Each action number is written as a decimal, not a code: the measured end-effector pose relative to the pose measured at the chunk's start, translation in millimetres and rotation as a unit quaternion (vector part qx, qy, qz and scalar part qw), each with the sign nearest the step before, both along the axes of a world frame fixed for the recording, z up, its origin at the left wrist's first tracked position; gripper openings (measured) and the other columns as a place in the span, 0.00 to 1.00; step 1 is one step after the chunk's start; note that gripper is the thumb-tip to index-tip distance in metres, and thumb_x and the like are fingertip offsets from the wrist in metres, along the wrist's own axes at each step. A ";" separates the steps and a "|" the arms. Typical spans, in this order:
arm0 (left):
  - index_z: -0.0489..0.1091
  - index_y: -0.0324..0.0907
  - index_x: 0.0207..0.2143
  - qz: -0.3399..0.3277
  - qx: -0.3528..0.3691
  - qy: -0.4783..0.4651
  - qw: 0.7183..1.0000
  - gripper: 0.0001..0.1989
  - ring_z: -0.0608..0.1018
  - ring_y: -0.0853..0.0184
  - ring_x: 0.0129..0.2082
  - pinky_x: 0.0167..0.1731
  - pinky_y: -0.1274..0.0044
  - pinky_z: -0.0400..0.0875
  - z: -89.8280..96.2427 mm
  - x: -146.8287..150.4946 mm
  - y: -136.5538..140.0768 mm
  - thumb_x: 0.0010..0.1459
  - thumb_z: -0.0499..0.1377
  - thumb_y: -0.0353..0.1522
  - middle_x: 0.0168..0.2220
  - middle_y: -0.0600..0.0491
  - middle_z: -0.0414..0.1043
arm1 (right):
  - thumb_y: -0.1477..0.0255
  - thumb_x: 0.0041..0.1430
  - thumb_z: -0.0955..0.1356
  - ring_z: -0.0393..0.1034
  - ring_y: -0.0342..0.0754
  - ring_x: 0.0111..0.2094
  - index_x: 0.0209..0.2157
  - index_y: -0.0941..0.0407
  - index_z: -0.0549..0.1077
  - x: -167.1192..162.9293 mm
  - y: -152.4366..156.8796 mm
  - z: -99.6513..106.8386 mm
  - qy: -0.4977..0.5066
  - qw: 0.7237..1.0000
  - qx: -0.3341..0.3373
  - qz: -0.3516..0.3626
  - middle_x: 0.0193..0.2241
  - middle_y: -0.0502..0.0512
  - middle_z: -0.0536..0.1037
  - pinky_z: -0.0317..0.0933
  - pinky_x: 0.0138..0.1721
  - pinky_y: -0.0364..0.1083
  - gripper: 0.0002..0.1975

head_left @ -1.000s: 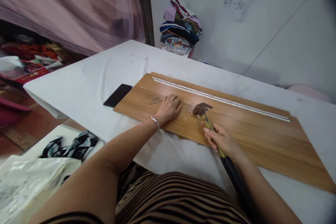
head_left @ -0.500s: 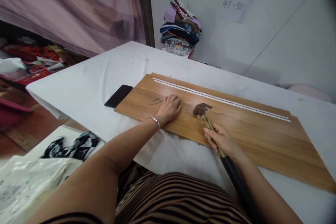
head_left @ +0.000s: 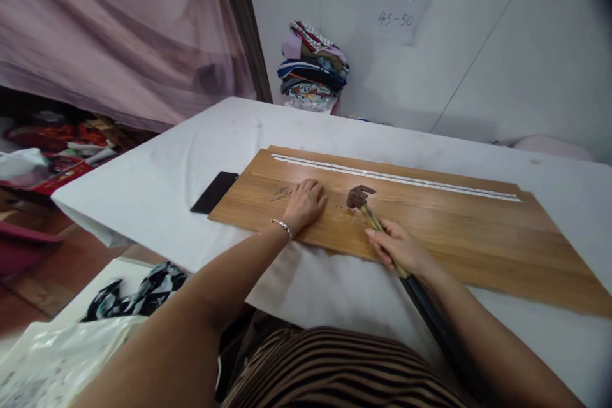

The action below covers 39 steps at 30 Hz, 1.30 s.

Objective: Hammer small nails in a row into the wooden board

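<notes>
A wood-grain board [head_left: 459, 236] lies flat on the white-covered table. My left hand [head_left: 306, 203] rests palm down on its near left part, fingers stretched out, a bracelet at the wrist. Several loose nails [head_left: 281, 192] lie just left of those fingers. My right hand [head_left: 398, 247] grips a claw hammer [head_left: 373, 220] by its yellowish and black handle. The rusty head is low over the board, right of my left hand; whether it touches the wood I cannot tell. Small dark specks or holes show beside the head.
Two white marked strips [head_left: 392, 176] run along the board's far edge. A black flat object [head_left: 215, 192] lies at the board's left end. Folded clothes [head_left: 313, 70] are stacked behind the table [head_left: 157, 166], by the wall. A patterned cloth [head_left: 138, 290] and plastic bag [head_left: 62, 357] lie lower left.
The view has shifted and tilted slightly. My left hand stays flat on the board, and the hammer in my right hand holds nearly the same place over it.
</notes>
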<state>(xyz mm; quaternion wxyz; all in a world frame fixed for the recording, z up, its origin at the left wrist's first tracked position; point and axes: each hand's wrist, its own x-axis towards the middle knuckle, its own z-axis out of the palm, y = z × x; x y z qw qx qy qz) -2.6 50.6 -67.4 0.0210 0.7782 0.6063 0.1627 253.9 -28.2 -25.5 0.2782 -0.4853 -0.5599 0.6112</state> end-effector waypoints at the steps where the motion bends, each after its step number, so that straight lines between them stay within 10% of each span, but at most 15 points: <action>1: 0.75 0.41 0.49 0.002 0.001 -0.001 1.000 0.13 0.71 0.54 0.61 0.63 0.62 0.62 0.0 0.1 0.1 0.70 0.54 0.36 0.58 0.42 0.73 | 0.52 0.57 0.71 0.53 0.38 0.12 0.27 0.51 0.61 -0.1 0.3 -1.0 0.001 1.000 0.005 0.001 0.13 0.39 0.63 0.48 0.15 0.40 0.21; 30: 0.75 0.42 0.46 -0.003 0.004 -0.020 1.000 0.12 0.72 0.53 0.59 0.61 0.62 0.64 -2.2 1.6 4.1 0.68 0.55 0.35 0.56 0.41 0.75 | 0.50 0.53 0.73 0.54 0.38 0.12 0.25 0.52 0.62 -9.2 -5.5 -3.2 0.027 0.998 0.018 -0.048 0.14 0.40 0.64 0.48 0.14 0.40 0.23; 39: 0.73 0.42 0.33 -0.034 -0.033 -0.180 0.983 0.16 0.78 0.60 0.41 0.50 0.68 0.70 14.5 -0.9 -7.2 0.70 0.49 0.34 0.37 0.47 0.80 | 0.52 0.50 0.73 0.56 0.37 0.12 0.32 0.52 0.65 -12.7 -3.7 15.1 0.091 0.990 -0.033 -0.107 0.20 0.41 0.68 0.50 0.12 0.39 0.21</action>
